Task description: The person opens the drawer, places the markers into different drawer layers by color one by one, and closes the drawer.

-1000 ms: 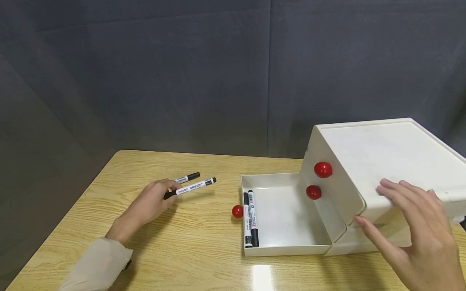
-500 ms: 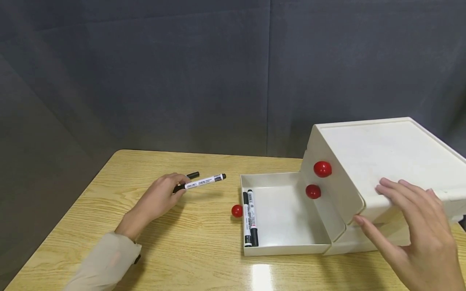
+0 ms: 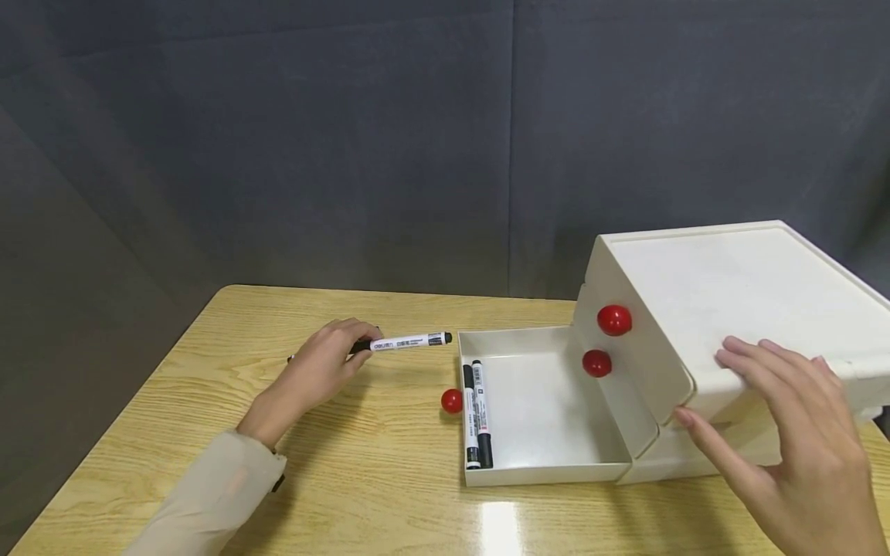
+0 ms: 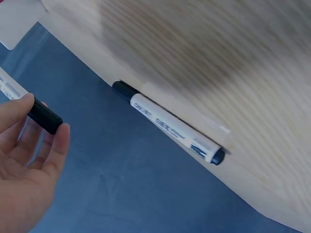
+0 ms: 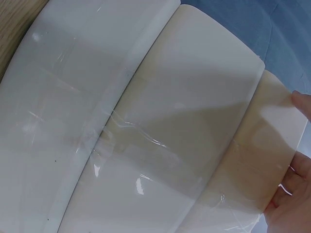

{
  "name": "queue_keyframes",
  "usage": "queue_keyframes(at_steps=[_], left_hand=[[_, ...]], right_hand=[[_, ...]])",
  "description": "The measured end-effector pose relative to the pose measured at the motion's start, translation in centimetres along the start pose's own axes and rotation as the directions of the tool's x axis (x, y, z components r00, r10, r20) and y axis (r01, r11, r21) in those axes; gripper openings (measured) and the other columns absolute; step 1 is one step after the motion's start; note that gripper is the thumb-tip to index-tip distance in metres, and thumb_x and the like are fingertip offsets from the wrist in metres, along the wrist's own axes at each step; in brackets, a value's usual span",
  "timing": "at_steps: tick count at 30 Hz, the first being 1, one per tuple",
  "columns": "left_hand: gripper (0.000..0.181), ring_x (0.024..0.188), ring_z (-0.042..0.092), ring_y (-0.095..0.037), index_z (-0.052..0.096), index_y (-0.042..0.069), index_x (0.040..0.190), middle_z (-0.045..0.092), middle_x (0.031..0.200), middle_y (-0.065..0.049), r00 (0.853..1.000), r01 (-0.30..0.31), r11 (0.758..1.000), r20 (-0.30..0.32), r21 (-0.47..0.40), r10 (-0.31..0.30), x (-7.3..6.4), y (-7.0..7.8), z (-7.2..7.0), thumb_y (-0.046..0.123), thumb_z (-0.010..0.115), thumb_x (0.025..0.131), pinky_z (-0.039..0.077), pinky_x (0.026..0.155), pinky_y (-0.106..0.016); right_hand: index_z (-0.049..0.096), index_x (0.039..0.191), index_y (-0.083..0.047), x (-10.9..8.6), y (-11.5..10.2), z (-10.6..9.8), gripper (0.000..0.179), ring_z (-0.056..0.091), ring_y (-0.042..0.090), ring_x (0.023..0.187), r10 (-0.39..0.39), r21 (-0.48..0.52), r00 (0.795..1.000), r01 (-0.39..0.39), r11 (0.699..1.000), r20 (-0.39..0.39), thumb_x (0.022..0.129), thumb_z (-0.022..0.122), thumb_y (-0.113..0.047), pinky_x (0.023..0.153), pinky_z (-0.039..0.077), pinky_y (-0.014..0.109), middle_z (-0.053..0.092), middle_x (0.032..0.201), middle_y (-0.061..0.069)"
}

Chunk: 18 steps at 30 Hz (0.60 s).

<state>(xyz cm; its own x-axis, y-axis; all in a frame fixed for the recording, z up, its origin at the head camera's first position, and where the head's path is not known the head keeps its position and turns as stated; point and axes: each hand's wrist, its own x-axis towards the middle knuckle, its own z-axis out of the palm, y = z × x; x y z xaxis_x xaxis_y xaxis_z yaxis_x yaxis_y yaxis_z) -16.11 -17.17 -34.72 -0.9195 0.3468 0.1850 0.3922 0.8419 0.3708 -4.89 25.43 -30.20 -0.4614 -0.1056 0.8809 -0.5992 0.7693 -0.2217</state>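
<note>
My left hand (image 3: 323,359) pinches a whiteboard marker (image 3: 410,341) by its black end, held above the table left of the open drawer (image 3: 549,409). In the left wrist view, thumb and fingers hold that black end. A second marker (image 4: 170,126) lies on the table; in the head view my left hand mostly hides it. Two markers (image 3: 481,417) lie side by side in the drawer, along its front wall. My right hand (image 3: 806,448) rests on the near edge of the white drawer cabinet (image 3: 737,278), fingers on top, thumb against the side near the front corner.
The drawer's red knob (image 3: 452,401) sticks out to the left. Two more red knobs, an upper knob (image 3: 615,320) and a lower knob (image 3: 596,363), mark closed drawers above. Behind the wooden table (image 3: 389,471) hangs a dark cloth (image 3: 375,154).
My left hand has moved right with the marker, bringing its tip close to the drawer's front wall. The right hand stays on the cabinet.
</note>
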Motion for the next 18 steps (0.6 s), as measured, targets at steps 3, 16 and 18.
queue_keyframes(at_steps=[3, 16, 18], left_hand=[[0.022, 0.103, 0.064, -0.025, 0.070, 0.009, 0.113, 0.071, 0.110, -0.005, 1.000, -0.024, 1.000, -0.004, 0.001, 0.024, 0.4, 0.4, 0.1, 0.006, 0.069, 0.092, 0.054, 0.085, -0.042], [0.025, 0.109, 0.065, -0.026, 0.071, 0.007, 0.114, 0.072, 0.113, -0.007, 0.990, -0.140, 0.990, -0.031, -0.020, 0.139, 1.7, 2.6, 0.1, 0.001, 0.070, 0.090, 0.056, 0.092, -0.040], [0.025, 0.110, 0.065, -0.026, 0.071, 0.007, 0.114, 0.073, 0.113, -0.007, 0.988, -0.152, 0.988, -0.032, -0.024, 0.151, 1.8, 2.8, 0.2, 0.000, 0.070, 0.090, 0.056, 0.093, -0.040]], right_hand=[[0.067, 0.104, 0.011, -0.1, 0.1, -0.1, 0.075, 0.050, 0.005, 0.131, 0.008, -0.008, 1.000, -0.008, 1.000, 0.017, 0.089, 0.061, -0.062, 0.120, 0.028, 0.034, 0.068, 0.119, 0.022], [0.067, 0.107, 0.009, -0.5, 0.4, -0.3, 0.077, 0.049, 0.007, 0.133, 0.037, -0.028, 0.998, -0.036, 0.999, 0.051, 0.089, 0.060, -0.065, 0.121, 0.027, 0.039, 0.067, 0.122, 0.021], [0.067, 0.107, 0.009, -0.5, 0.4, -0.3, 0.077, 0.049, 0.008, 0.133, 0.035, -0.028, 0.998, -0.034, 0.999, 0.054, 0.089, 0.060, -0.065, 0.121, 0.027, 0.039, 0.067, 0.121, 0.021]])
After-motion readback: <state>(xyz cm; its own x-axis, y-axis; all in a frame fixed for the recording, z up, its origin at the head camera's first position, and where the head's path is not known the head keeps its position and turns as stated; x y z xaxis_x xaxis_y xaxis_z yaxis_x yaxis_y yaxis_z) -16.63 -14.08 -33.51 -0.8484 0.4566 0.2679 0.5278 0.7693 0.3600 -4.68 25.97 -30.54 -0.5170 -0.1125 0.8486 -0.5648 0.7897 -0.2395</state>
